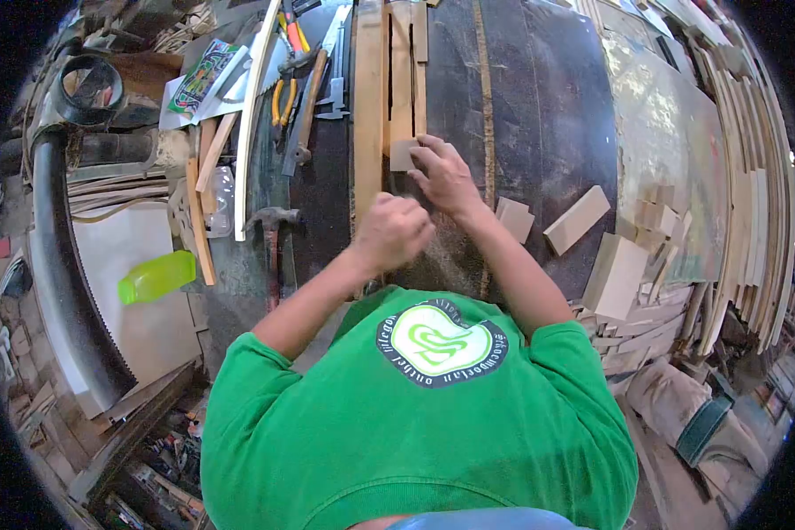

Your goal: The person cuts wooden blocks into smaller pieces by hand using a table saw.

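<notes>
My right hand point(448, 179) has its fingertips against a small pale wooden block point(402, 155), which sits at the near end of a wooden strip jig point(401, 79). Close by on the left, my left hand point(392, 231) is curled into a fist above the near end of a long wooden rail point(370, 115). Whatever the left fingers may hold is hidden. Fine sawdust point(446, 243) lies on the dark bench point(543, 97) beneath my hands.
Cut wooden blocks point(578, 219) lie right of my hands. On the left are a claw hammer point(272, 238), a caliper point(334, 99), pliers point(283, 102) and a long pale strip point(254, 124). A green bottle point(157, 277) rests farther left. Boards point(742, 194) are stacked at far right.
</notes>
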Action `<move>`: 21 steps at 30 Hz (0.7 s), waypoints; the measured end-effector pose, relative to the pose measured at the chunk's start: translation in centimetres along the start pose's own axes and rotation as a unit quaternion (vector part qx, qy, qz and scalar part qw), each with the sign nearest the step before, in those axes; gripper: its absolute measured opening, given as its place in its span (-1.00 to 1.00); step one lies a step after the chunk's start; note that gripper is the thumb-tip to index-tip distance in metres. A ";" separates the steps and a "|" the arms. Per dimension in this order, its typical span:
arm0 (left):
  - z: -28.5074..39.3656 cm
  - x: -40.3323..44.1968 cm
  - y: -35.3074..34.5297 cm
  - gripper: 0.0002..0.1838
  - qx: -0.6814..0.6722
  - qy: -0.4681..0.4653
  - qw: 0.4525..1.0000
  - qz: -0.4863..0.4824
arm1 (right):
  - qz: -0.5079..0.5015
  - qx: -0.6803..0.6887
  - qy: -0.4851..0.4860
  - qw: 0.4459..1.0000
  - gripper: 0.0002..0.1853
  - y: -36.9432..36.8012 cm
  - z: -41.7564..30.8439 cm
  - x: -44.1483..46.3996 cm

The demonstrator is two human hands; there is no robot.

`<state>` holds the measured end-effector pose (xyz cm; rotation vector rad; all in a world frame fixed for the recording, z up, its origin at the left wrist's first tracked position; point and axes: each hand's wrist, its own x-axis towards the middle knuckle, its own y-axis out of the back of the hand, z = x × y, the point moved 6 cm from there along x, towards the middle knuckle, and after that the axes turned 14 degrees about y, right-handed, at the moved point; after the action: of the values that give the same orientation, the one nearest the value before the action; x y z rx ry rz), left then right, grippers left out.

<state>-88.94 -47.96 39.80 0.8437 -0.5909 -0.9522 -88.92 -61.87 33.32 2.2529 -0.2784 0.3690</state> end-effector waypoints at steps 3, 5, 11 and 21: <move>-3.9 0.5 2.2 -0.85 0.064 0.081 0.994 0.043 | 0.028 -0.036 0.021 0.999 -0.57 -2.1 -0.2 0.6; -5.7 0.9 3.2 -0.85 0.099 0.096 0.986 0.098 | 0.053 0.006 -0.026 0.998 -0.57 -2.0 -0.7 0.5; -7.2 4.3 2.0 -0.78 0.172 0.093 0.976 0.099 | 0.069 0.021 -0.034 0.997 -0.60 -1.6 -1.4 0.0; -9.1 8.2 0.3 -0.72 0.321 0.104 0.941 -0.005 | 0.122 0.012 -0.051 0.991 -0.70 4.2 2.9 0.0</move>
<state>-78.10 -51.90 35.67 1.5124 -0.7240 -0.6623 -89.73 -66.78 34.42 2.2694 -0.6098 0.3871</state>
